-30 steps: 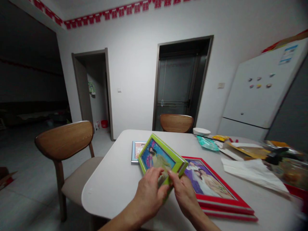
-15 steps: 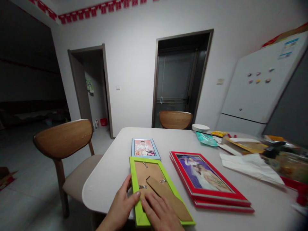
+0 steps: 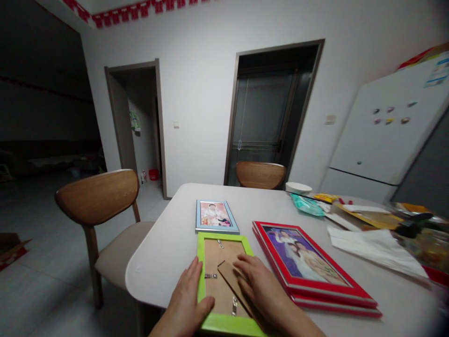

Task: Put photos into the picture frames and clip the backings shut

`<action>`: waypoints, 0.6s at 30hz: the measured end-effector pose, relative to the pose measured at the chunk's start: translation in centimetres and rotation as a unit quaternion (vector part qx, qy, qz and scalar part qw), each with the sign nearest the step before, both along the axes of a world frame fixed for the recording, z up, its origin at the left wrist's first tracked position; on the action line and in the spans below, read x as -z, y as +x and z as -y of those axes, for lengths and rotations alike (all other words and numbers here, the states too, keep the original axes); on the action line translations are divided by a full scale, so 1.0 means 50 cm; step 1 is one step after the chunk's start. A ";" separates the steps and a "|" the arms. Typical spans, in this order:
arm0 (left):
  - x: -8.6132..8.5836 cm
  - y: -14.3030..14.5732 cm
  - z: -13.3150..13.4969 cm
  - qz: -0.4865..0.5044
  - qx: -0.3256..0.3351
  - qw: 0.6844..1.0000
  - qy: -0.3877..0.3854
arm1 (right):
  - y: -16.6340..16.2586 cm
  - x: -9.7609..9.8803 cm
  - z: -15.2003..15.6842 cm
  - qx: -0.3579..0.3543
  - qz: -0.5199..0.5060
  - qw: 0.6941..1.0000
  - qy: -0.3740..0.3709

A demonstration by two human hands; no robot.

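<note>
A green picture frame (image 3: 201,248) lies face down on the table, showing its brown backing board (image 3: 219,299). My left hand (image 3: 187,297) grips the frame's left edge, thumb on top near the lower corner. Across the right side lies my right hand (image 3: 261,283), its bent fingers on the backing and the brown stand leg (image 3: 229,276). The right-hand metal clip is hidden under these fingers. Visible are the top clip (image 3: 220,244), the left clip (image 3: 210,276) and the bottom clip (image 3: 235,305).
Beyond the green frame lies a blue picture frame (image 3: 235,229), face up. Two stacked red picture frames (image 3: 358,292) sit to the right. Farther right are white paper (image 3: 379,248), a teal packet (image 3: 307,205) and a white bowl (image 3: 298,188). A wooden chair (image 3: 98,192) stands at left.
My right hand has moved from the lower part of the backing to the right side, uncovering the bottom clip and covering the right one. The view has shifted slightly left.
</note>
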State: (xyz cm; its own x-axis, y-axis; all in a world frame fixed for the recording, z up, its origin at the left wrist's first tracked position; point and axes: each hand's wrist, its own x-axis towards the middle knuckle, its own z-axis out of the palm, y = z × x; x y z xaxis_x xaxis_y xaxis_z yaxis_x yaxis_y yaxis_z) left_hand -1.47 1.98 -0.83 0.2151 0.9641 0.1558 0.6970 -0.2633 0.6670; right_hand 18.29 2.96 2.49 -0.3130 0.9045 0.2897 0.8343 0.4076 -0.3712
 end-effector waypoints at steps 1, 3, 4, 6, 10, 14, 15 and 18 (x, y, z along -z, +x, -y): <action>-0.002 0.001 -0.001 -0.001 0.003 1.000 -0.003 | 0.013 -0.003 -0.013 0.009 0.008 1.000 -0.013; -0.006 0.002 -0.002 -0.005 0.015 1.000 -0.004 | 0.030 -0.004 -0.034 0.007 0.026 0.999 -0.030; -0.008 0.002 -0.002 -0.006 0.020 1.000 -0.002 | 0.034 -0.002 -0.041 0.000 0.033 0.999 -0.032; -0.012 0.001 -0.002 -0.004 0.027 1.000 0.002 | 0.034 0.000 -0.048 -0.003 0.043 0.999 -0.029; -0.013 0.001 -0.002 0.005 0.025 1.000 0.018 | 0.026 0.002 -0.052 0.020 0.044 0.999 -0.021; -0.002 0.003 -0.006 0.011 0.018 0.999 0.038 | 0.027 0.002 -0.055 0.047 0.052 0.997 -0.017; 0.000 0.003 -0.006 0.012 0.016 0.999 0.042 | 0.030 0.001 -0.057 0.047 0.053 0.997 -0.016; -0.001 0.004 -0.007 0.006 0.016 0.999 0.042 | 0.041 -0.005 -0.064 0.012 0.062 0.998 -0.021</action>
State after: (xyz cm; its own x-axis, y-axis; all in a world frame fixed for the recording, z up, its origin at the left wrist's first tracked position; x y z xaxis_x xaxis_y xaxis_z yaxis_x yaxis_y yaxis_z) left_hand -1.26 2.32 -0.77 0.2425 0.9404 0.2386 0.6802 -0.3402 0.6493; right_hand 20.33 6.18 2.76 -0.3226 0.9226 0.2114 0.8841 0.3734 -0.2808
